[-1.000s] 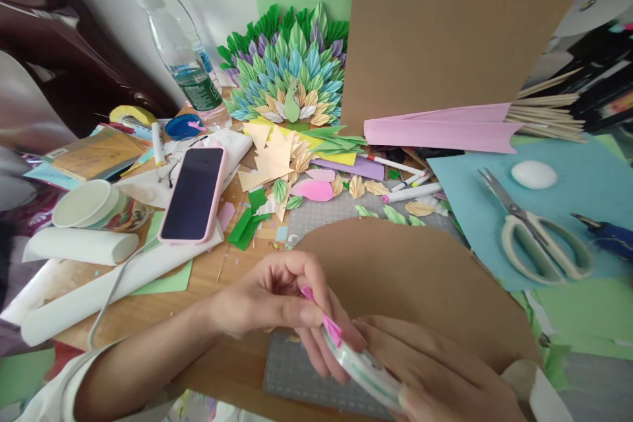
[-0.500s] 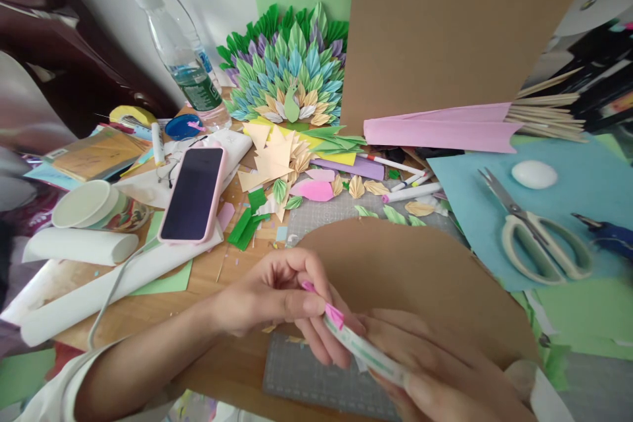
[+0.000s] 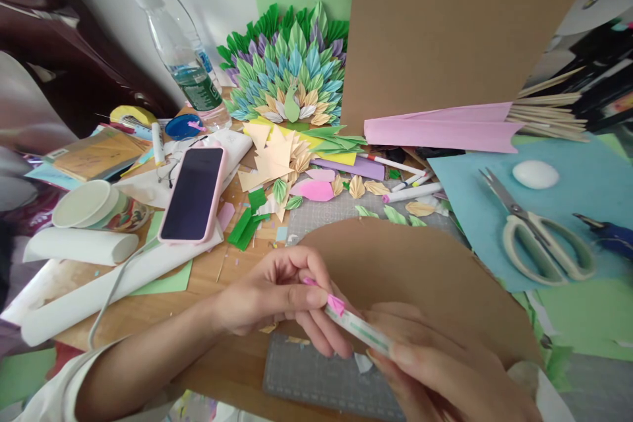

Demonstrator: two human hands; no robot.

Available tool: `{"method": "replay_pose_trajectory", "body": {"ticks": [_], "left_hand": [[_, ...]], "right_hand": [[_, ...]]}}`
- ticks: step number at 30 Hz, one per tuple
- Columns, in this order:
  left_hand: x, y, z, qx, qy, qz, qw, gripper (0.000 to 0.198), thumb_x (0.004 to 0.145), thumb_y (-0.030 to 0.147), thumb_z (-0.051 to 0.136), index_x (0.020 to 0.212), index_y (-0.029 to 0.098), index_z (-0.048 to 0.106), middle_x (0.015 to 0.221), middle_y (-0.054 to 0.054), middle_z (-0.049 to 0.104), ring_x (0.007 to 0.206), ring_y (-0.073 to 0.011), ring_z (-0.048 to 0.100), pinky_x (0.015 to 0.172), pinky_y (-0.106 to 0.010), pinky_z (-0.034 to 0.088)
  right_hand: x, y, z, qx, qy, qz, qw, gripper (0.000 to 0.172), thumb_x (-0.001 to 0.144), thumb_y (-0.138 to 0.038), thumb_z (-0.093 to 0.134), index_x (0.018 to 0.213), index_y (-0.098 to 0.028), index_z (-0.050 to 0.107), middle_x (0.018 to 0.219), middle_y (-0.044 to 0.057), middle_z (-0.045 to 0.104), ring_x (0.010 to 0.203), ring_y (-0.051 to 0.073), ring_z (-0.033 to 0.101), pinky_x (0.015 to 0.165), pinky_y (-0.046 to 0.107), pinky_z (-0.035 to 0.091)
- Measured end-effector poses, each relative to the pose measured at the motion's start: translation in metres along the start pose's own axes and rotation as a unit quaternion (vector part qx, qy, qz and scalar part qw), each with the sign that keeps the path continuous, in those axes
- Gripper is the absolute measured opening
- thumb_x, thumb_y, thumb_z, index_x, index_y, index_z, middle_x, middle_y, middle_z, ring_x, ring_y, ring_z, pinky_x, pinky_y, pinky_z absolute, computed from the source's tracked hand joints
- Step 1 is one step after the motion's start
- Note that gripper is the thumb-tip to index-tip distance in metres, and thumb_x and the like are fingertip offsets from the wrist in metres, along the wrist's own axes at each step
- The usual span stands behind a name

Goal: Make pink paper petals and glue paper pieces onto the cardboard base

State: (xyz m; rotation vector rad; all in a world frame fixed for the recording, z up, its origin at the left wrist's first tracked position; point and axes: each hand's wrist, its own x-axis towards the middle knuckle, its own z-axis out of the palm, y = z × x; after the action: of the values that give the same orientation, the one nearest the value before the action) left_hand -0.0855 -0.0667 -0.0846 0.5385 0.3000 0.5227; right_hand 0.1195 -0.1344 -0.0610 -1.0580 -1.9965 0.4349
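My left hand (image 3: 291, 300) pinches a small piece of pink paper (image 3: 336, 305) between thumb and fingertips. The pink paper lies against the end of a slim white pen (image 3: 363, 331) with green print. My right hand (image 3: 430, 369) grips the other end of this pen, at the lower right. Beneath both hands are a large rounded piece of brown cardboard (image 3: 395, 264) and a grey cutting mat (image 3: 316, 376). Whether the pink paper is wrapped around the pen or only touches it, I cannot tell.
A folded-paper peacock (image 3: 291, 66) stands behind scattered paper leaves. On the left are a phone (image 3: 192, 194), a paper cup (image 3: 84, 204) and plastic bottles (image 3: 198, 86). Scissors (image 3: 544, 237) lie on blue paper (image 3: 465, 191) to the right, below a tall cardboard sheet (image 3: 459, 26).
The pen's right-hand end has risen slightly and shifted left with my right hand. My left hand stays nearly in place, still pinching the pink paper.
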Motion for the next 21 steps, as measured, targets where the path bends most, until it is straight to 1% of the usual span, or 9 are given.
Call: {"method": "replay_pose_trajectory", "body": {"ticks": [2,4,7,9,12,13,16,18,21], "left_hand": [[0.0,0.0,0.0,0.002,0.004,-0.004,1.0,0.009,0.09,0.018,0.066,0.089,0.011,0.06,0.088,-0.011,0.076,0.079,-0.0227,0.077,0.066,-0.025,0.063],[0.0,0.0,-0.001,0.002,0.009,-0.005,1.0,0.009,0.09,0.018,0.066,0.088,0.011,0.06,0.087,-0.011,0.076,0.079,-0.0226,0.077,0.066,-0.025,0.063],[0.001,-0.001,-0.001,-0.001,0.011,-0.002,1.0,0.007,0.09,0.016,0.064,0.088,0.011,0.059,0.088,-0.01,0.076,0.079,-0.022,0.077,0.066,-0.025,0.063],[0.001,-0.001,0.0,-0.004,0.007,-0.001,1.0,0.006,0.091,0.016,0.063,0.088,0.012,0.059,0.089,-0.01,0.076,0.08,-0.0219,0.077,0.067,-0.025,0.062],[0.0,-0.002,-0.001,-0.01,-0.006,0.004,1.0,0.004,0.091,0.016,0.062,0.09,0.012,0.061,0.095,-0.01,0.076,0.081,-0.0215,0.077,0.067,-0.025,0.062],[0.0,-0.002,-0.002,-0.01,-0.016,0.009,1.0,0.004,0.092,0.017,0.062,0.091,0.013,0.061,0.097,-0.01,0.076,0.081,-0.021,0.077,0.066,-0.025,0.062],[-0.002,-0.002,-0.004,0.008,-0.056,0.01,0.998,0.004,0.091,0.017,0.065,0.092,0.014,0.064,0.097,-0.01,0.076,0.078,-0.0176,0.076,0.064,-0.022,0.059],[-0.002,-0.002,-0.004,0.037,-0.062,0.012,0.997,0.004,0.088,0.017,0.067,0.091,0.014,0.066,0.094,-0.009,0.075,0.08,-0.0151,0.075,0.067,-0.019,0.057],[-0.001,-0.002,-0.001,0.082,-0.036,0.033,0.995,0.004,0.084,0.016,0.072,0.086,0.014,0.069,0.099,-0.008,0.07,0.091,-0.0163,0.071,0.073,-0.021,0.057]], "right_hand": [[-0.001,0.003,0.0,0.027,0.002,-0.013,1.0,0.018,0.086,-0.006,0.05,0.098,-0.02,0.053,0.085,0.0,0.072,0.081,0.01,0.069,0.08,0.017,0.056],[-0.001,0.005,0.0,0.05,-0.009,-0.009,0.999,0.024,0.084,-0.001,0.047,0.098,-0.02,0.05,0.079,0.0,0.069,0.075,0.01,0.067,0.073,0.017,0.057],[0.002,0.006,-0.001,0.056,-0.041,0.003,0.998,0.019,0.086,-0.003,0.045,0.088,-0.023,0.046,0.077,-0.002,0.067,0.072,0.009,0.066,0.073,0.016,0.056],[0.004,0.006,-0.001,0.061,-0.037,0.011,0.997,0.018,0.088,-0.006,0.046,0.084,-0.023,0.044,0.076,-0.003,0.066,0.07,0.008,0.065,0.072,0.015,0.055],[0.006,0.008,-0.001,0.115,-0.025,0.016,0.993,0.013,0.091,-0.011,0.051,0.09,-0.023,0.048,0.081,-0.001,0.068,0.074,0.01,0.067,0.07,0.016,0.056],[0.006,0.01,-0.001,0.147,-0.017,0.016,0.989,0.013,0.091,-0.012,0.054,0.096,-0.023,0.05,0.085,0.0,0.07,0.078,0.011,0.068,0.071,0.018,0.057],[0.007,0.015,0.0,0.246,0.025,0.033,0.968,0.024,0.092,-0.013,0.055,0.112,-0.025,0.051,0.093,0.002,0.069,0.084,0.014,0.067,0.074,0.024,0.059],[0.007,0.018,0.002,0.295,0.026,0.055,0.954,0.024,0.093,-0.013,0.054,0.113,-0.026,0.054,0.091,0.002,0.067,0.083,0.014,0.066,0.074,0.026,0.058],[0.009,0.019,0.005,0.365,-0.005,0.096,0.926,0.015,0.095,-0.018,0.054,0.107,-0.027,0.057,0.087,0.001,0.064,0.08,0.014,0.063,0.07,0.026,0.057]]}}
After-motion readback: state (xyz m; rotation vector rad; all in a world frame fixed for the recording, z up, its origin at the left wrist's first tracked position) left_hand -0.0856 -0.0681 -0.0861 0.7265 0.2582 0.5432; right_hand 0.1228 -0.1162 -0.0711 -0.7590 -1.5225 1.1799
